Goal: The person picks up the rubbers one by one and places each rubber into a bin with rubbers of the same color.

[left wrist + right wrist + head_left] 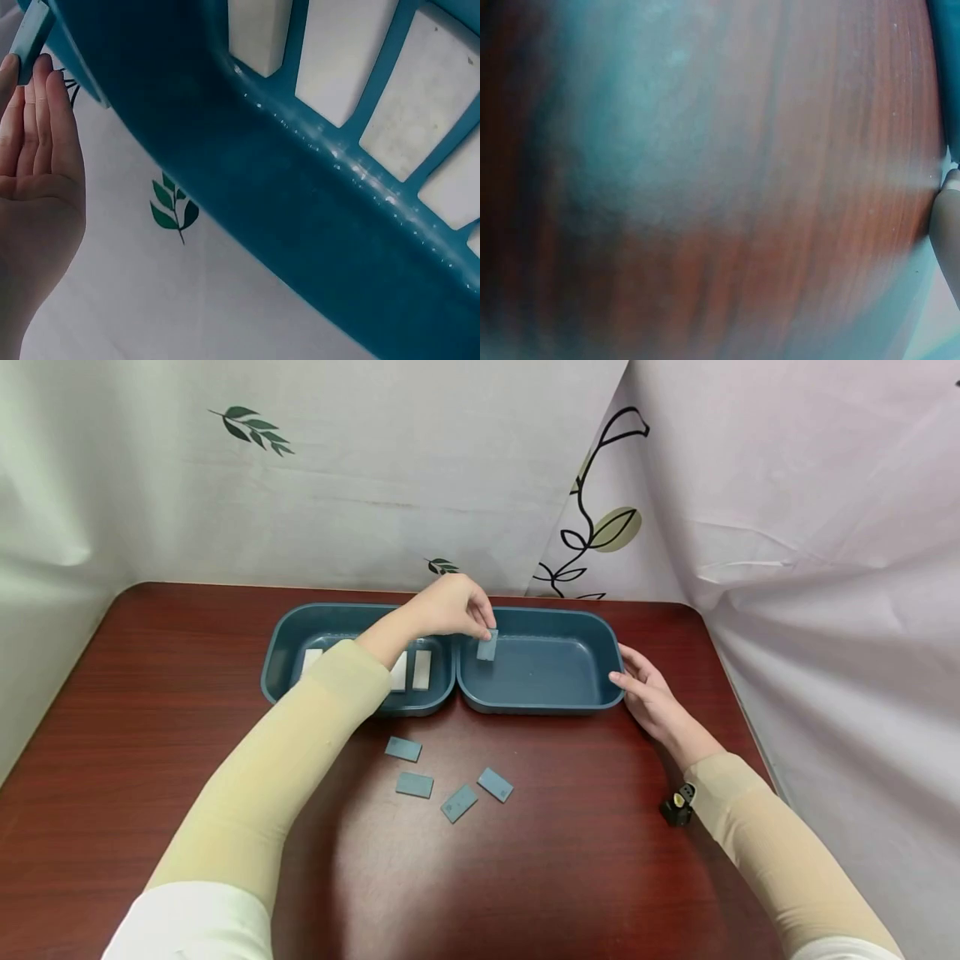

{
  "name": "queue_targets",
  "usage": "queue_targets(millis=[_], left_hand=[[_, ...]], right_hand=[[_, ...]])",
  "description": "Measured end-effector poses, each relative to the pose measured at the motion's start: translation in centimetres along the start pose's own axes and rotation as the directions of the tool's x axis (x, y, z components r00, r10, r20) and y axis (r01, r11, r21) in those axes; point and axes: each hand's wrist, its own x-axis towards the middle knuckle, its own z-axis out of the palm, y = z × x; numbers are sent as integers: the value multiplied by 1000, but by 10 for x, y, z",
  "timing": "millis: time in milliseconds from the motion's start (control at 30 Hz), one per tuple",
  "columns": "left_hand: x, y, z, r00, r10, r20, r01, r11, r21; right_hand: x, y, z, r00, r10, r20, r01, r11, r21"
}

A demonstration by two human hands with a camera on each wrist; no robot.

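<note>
My left hand (453, 606) pinches a grey-blue rectangular tile (487, 646) between thumb and fingers, upright over the left end of the right-hand blue bin (540, 706). The same tile (34, 34) shows at the upper left of the left wrist view. At that bin's right end my right hand (651, 697) grips the wall, thumb on the rim and fingers outside. Several more grey-blue tiles (414, 785) lie flat on the table in front of the bins. In the right wrist view, little more than a finger (949, 225) shows.
Beside the right bin stands a matching left bin (281, 647) holding several white blocks (420, 90), partly hidden by my left forearm. Both bins rest on a reddish-brown wooden table (570, 827). A white cloth (360, 468) with leaf prints hangs behind the table.
</note>
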Motion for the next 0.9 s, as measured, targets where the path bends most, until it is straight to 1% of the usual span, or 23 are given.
queue_targets(millis=[167,267,467,667,900], left_hand=[[6,-3,5,998,32,45,-35,998,54],[9,-4,7,997,41,69,-47,995,84],[13,-3,11,995,18,102,-33,988,148],[17,0,14,990,13,139,-44,975,220],[18,3,18,985,-9,174,-43,955,295]], right_hand=[[0,0,0,1000,6,1,-6,1000,-9],[0,0,0,1000,7,0,-7,1000,-11],[1,1,-1,1000,7,2,-7,1000,-11],[1,1,-1,1000,4,3,-4,1000,-9],[0,1,0,1000,5,8,-5,1000,-11]])
